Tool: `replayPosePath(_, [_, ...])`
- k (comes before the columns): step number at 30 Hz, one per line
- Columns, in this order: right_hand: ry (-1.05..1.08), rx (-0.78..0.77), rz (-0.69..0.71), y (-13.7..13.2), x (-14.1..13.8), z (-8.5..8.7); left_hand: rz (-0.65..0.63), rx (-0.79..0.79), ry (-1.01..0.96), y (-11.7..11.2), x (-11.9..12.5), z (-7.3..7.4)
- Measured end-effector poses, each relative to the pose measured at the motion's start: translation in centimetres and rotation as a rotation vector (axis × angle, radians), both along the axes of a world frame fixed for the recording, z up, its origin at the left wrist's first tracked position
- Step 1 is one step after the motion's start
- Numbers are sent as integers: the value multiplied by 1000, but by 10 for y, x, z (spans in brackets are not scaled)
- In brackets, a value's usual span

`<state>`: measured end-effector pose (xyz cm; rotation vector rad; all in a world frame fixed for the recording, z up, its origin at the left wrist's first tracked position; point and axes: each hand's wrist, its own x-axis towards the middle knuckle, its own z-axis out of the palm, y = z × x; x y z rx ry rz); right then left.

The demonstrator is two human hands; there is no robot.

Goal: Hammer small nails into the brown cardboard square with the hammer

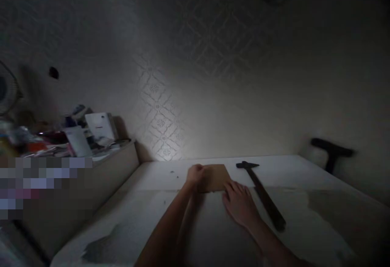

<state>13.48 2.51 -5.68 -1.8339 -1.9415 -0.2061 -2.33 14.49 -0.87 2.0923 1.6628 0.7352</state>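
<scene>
A flat, brown rectangular piece of board lies on the white tabletop or is just above it; which one I cannot tell. My left hand is closed on its left edge, with the fingers curled in at the upper left corner. At the lower right corner, my right hand touches the board with its fingers stretched forward, the palm facing down. To the right of that hand lies a hammer, its dark head toward the wall and its long handle slanting toward me.
The white table meets a patterned wall. Some small dark bits lie left of the board. A cluttered cabinet on the left bears a white box. A dark T-shaped object stands at the right edge.
</scene>
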Motion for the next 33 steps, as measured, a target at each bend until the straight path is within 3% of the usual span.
replayPosePath(9, [15, -31, -13, -2, -2, 4, 23, -32, 78, 2, 11, -10])
replayPosePath(33, [21, -27, -28, -4, -2, 6, -15, -84, -12, 6, 5, -14])
